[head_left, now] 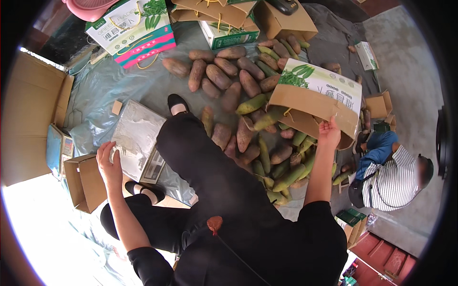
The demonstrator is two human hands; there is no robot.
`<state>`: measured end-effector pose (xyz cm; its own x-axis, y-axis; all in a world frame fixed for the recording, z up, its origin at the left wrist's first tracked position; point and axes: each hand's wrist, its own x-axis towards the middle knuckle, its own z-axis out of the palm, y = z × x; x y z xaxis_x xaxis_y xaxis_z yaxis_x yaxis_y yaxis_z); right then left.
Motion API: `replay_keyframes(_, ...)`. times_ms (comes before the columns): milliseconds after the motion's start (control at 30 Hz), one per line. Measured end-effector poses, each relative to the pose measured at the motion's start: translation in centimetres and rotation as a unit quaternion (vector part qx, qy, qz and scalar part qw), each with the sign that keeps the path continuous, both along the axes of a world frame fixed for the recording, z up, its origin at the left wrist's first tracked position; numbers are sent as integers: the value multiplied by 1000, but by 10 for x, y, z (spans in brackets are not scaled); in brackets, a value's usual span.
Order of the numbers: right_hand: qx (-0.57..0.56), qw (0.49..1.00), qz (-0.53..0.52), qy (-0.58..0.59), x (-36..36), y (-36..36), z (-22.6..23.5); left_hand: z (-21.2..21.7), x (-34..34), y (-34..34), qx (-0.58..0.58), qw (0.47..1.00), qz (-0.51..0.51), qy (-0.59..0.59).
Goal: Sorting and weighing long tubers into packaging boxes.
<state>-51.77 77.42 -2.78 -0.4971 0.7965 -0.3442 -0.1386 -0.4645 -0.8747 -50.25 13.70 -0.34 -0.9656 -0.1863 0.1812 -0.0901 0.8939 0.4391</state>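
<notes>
My right hand (330,133) pinches the edge of a brown flap on a white and green cardboard carton (324,85), which lies tipped over the radish pile with its open side toward me. Beside that flap, a green radish (268,119) rests near a yellow cord. Many long green radishes (290,178) and reddish-brown, earthy ones (219,76) spread over the ground sheet. On my left, my left hand (109,162) hovers with its fingers apart and nothing in them, at the edge of a platform scale (138,136) with a whitish, smeared top.
A small open brown box (86,183) stands left of the scale. More printed cartons (131,28) and an open brown carton (288,21) line the far side. At the right, a person in a striped shirt (393,183) crouches near another open box (379,105).
</notes>
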Motion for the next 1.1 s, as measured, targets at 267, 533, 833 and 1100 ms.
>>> replay_keyframes(267, 195, 978, 2, -73, -16, -1, 7, 5, -1, 8, 17, 999, -35, -22)
replay_keyframes(533, 176, 983, 48, 9, 25, -20, 26, 7, 6, 2, 43, 997, -50, -31)
replay_keyframes(833, -94, 985, -19, 142, 13, 37, -48, 7, 4, 12, 56, 996, -50, -55)
replay_keyframes(1100, 64, 991, 46, 109, -3, 15, -38, 11, 13, 7, 50, 996, -60, -46)
